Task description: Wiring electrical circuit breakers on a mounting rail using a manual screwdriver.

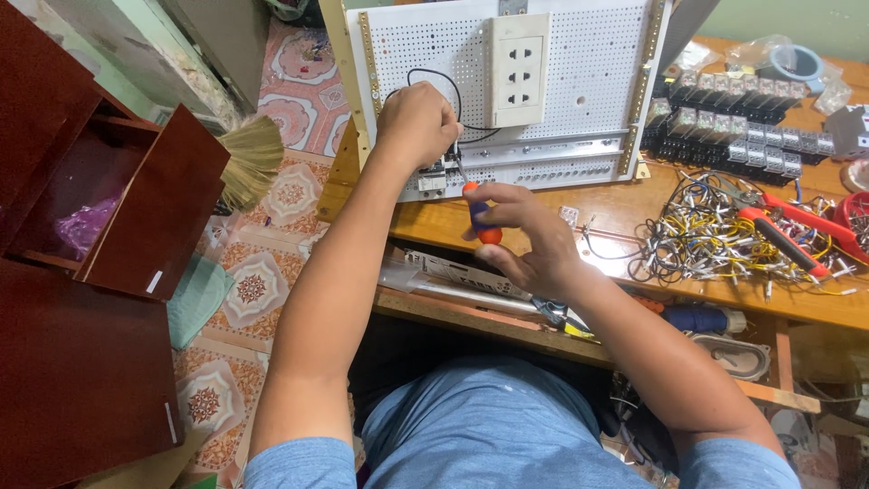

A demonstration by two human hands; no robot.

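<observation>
Near the middle of the frame the right hand [529,240] is closed around a screwdriver [478,215] with a blue and orange handle, fingers curled about the grip, the thin shaft pointing up and left toward the lower edge of a white perforated panel [588,63]. Just above and to the left, the left hand [416,122] is bunched into a loose fist against the panel's lower left part, its fingertips pressed at a small breaker [434,177] mounted there; whether it pinches anything cannot be told. A black wire [433,74] loops up from beside that hand across the panel toward a cream socket block [518,68] fixed at the upper centre. The panel lies on a wooden table [625,213] that fills the right side of the frame. At the upper right, rows of black relays [738,127] sit beside the panel, and a tape roll [797,63] lies beyond them near the top edge. At the middle right lies a tangle of wire offcuts [706,235], with red pliers [797,231] resting on it. Under the table edge, near the right wrist, a shelf holds assorted tools. At the left stands a dark red cabinet [90,272] with an open compartment, a broom [249,158] leaning beside it over a patterned tile floor [272,272]. The person's blue shirt [489,435] fills the bottom centre.
</observation>
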